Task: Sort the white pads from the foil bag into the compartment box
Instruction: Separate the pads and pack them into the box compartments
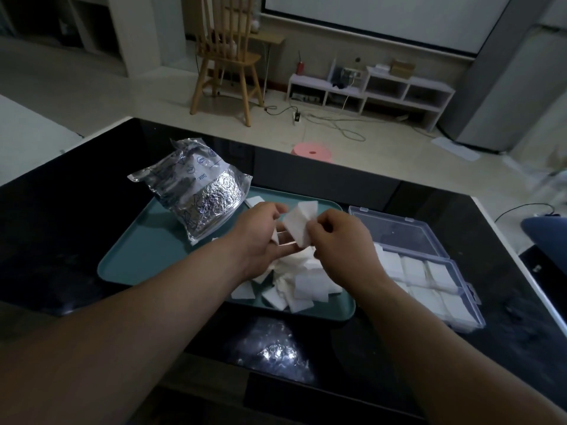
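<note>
A crumpled foil bag [199, 191] lies on the back left of a teal tray [138, 256]. A heap of white pads [294, 286] covers the tray's front right part. Above the heap, my left hand [260, 234] and my right hand [340, 240] both hold a small stack of white pads [299, 220], fingers curled round its lower edges. A clear compartment box [454, 289] sits right of the tray, lid open to the back, with white pads in several compartments.
Tray and box rest on a glossy black table [61, 240]. One loose pad [253, 200] lies by the bag. A wooden chair [225, 59], a pink stool [311, 152] and a low white shelf [371, 90] stand on the floor beyond the table.
</note>
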{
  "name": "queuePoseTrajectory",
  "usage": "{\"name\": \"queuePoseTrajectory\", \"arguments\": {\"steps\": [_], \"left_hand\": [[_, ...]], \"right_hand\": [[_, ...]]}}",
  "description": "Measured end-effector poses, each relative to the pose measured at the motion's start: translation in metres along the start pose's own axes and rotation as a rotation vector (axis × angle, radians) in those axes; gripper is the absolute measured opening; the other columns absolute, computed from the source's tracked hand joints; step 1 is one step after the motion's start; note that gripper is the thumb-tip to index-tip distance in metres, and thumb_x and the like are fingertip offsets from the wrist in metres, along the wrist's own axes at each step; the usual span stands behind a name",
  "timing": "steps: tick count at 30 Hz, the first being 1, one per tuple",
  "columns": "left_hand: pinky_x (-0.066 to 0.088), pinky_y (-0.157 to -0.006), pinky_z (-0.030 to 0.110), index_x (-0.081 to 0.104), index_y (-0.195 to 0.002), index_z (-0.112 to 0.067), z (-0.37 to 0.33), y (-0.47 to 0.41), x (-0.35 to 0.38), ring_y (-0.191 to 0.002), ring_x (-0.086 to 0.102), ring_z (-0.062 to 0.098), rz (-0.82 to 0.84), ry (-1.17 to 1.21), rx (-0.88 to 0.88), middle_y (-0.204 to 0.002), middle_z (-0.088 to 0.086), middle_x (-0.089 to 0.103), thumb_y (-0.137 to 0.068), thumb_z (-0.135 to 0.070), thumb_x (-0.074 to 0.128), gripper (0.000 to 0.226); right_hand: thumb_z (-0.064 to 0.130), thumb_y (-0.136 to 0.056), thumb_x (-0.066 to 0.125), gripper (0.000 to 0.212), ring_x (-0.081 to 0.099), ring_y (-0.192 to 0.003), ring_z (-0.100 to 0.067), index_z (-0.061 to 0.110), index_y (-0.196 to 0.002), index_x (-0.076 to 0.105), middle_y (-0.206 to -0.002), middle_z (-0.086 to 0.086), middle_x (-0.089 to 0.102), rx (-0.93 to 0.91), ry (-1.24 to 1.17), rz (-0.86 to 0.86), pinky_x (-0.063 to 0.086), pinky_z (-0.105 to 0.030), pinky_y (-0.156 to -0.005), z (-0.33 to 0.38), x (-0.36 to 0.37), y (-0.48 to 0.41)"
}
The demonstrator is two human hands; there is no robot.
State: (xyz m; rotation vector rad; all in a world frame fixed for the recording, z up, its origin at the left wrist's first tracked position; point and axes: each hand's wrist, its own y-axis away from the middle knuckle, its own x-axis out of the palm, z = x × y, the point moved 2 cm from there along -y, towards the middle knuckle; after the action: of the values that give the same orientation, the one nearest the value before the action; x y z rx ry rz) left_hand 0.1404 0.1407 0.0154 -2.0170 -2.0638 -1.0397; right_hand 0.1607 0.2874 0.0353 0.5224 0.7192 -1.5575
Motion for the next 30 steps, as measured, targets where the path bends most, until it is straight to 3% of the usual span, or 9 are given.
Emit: {"name": "queuePoseTrajectory", "arguments": {"steps": [3, 7, 11, 14, 18, 21, 24, 26, 30], "left_hand": [[0.063, -0.073, 0.045, 0.056, -0.128, -0.006, 0.002, 0.005, 0.006, -0.087, 0.071, 0.029, 0.099, -0.022, -0.029, -0.106, 0.02, 0.068, -0.103, -0.018, 0.046, 0.029], [0.056, -0.06, 0.031, 0.059, -0.124, -0.014, 0.009, 0.007, 0.014, -0.067, 0.067, 0.014, 0.127, -0.213, 0.06, -0.087, 0.005, 0.068, -0.102, -0.015, 0.046, 0.026], [0.058, -0.069, 0.038, 0.059, -0.118, -0.012, 0.009, 0.009, 0.01, -0.075, 0.067, 0.022, 0.136, -0.312, 0.078, -0.095, 0.012, 0.066, -0.099, -0.013, 0.038, 0.028], [0.057, -0.07, 0.036, 0.054, -0.126, -0.019, 0.005, 0.007, 0.008, -0.081, 0.066, 0.022, 0.058, -0.381, 0.145, -0.103, 0.012, 0.066, -0.102, -0.015, 0.033, 0.032], [0.058, -0.067, 0.033, 0.051, -0.137, -0.026, 0.005, 0.007, 0.011, -0.091, 0.064, 0.019, 0.117, -0.328, 0.145, -0.116, 0.006, 0.065, -0.107, -0.02, 0.038, 0.034], [0.051, -0.057, 0.026, 0.057, -0.124, -0.02, 0.008, 0.005, 0.01, -0.073, 0.059, 0.014, 0.12, -0.312, 0.109, -0.096, 0.004, 0.062, -0.106, -0.024, 0.044, 0.022], [0.043, -0.047, 0.021, 0.052, -0.115, -0.021, -0.002, -0.001, 0.001, -0.061, 0.05, 0.015, 0.004, -0.164, 0.033, -0.088, 0.007, 0.052, -0.102, -0.028, 0.055, 0.015], [0.032, -0.04, 0.016, 0.053, -0.114, -0.022, -0.008, -0.003, -0.005, -0.057, 0.045, 0.012, -0.04, -0.1, -0.008, -0.086, 0.005, 0.046, -0.098, -0.032, 0.066, 0.023], [0.021, -0.038, 0.014, 0.052, -0.107, -0.022, -0.008, -0.002, -0.005, -0.055, 0.041, 0.011, -0.028, -0.101, 0.003, -0.076, 0.003, 0.044, -0.098, -0.01, 0.055, 0.016]], "right_hand": [[0.03, -0.103, 0.057, 0.025, 0.062, -0.067, -0.012, 0.021, -0.08, 0.062, -0.073, 0.005, 0.065, -0.057, 0.057, -0.072, 0.056, -0.037, -0.064, 0.006, 0.002, 0.005], [0.032, -0.101, 0.054, 0.026, 0.065, -0.072, -0.018, 0.02, -0.081, 0.067, -0.074, 0.002, 0.069, -0.066, 0.042, 0.065, 0.056, -0.041, -0.068, 0.013, 0.011, 0.007], [0.021, -0.1, 0.053, 0.03, 0.062, -0.069, -0.023, 0.009, -0.079, 0.07, -0.077, -0.012, 0.07, 0.054, -0.13, 0.12, 0.051, -0.037, -0.064, 0.01, 0.007, 0.003], [0.022, -0.098, 0.053, 0.03, 0.051, -0.058, -0.017, 0.007, -0.075, 0.065, -0.07, -0.011, 0.065, 0.031, 0.051, 0.0, 0.045, -0.036, -0.056, 0.003, 0.0, -0.001], [0.03, -0.101, 0.053, 0.032, 0.06, -0.061, -0.017, 0.016, -0.075, 0.065, -0.068, 0.0, 0.065, -0.123, 0.238, 0.068, 0.052, -0.037, -0.06, 0.011, 0.004, 0.004], [0.027, -0.103, 0.053, 0.028, 0.065, -0.07, -0.015, 0.018, -0.087, 0.075, -0.077, 0.002, 0.072, -0.161, 0.089, 0.206, 0.054, -0.034, -0.067, 0.016, 0.006, 0.002], [0.024, -0.106, 0.053, 0.025, 0.066, -0.079, -0.01, 0.019, -0.109, 0.077, -0.09, 0.006, 0.073, -0.048, -0.113, 0.108, 0.054, -0.029, -0.071, 0.009, -0.015, -0.013], [0.022, -0.107, 0.052, 0.023, 0.066, -0.079, -0.011, 0.019, -0.109, 0.074, -0.093, 0.003, 0.073, 0.039, -0.173, -0.018, 0.054, -0.029, -0.07, -0.004, -0.032, -0.022], [0.024, -0.105, 0.054, 0.021, 0.067, -0.081, -0.014, 0.018, -0.107, 0.073, -0.096, 0.003, 0.073, 0.025, 0.105, 0.017, 0.055, -0.034, -0.072, -0.027, -0.036, -0.028]]}}
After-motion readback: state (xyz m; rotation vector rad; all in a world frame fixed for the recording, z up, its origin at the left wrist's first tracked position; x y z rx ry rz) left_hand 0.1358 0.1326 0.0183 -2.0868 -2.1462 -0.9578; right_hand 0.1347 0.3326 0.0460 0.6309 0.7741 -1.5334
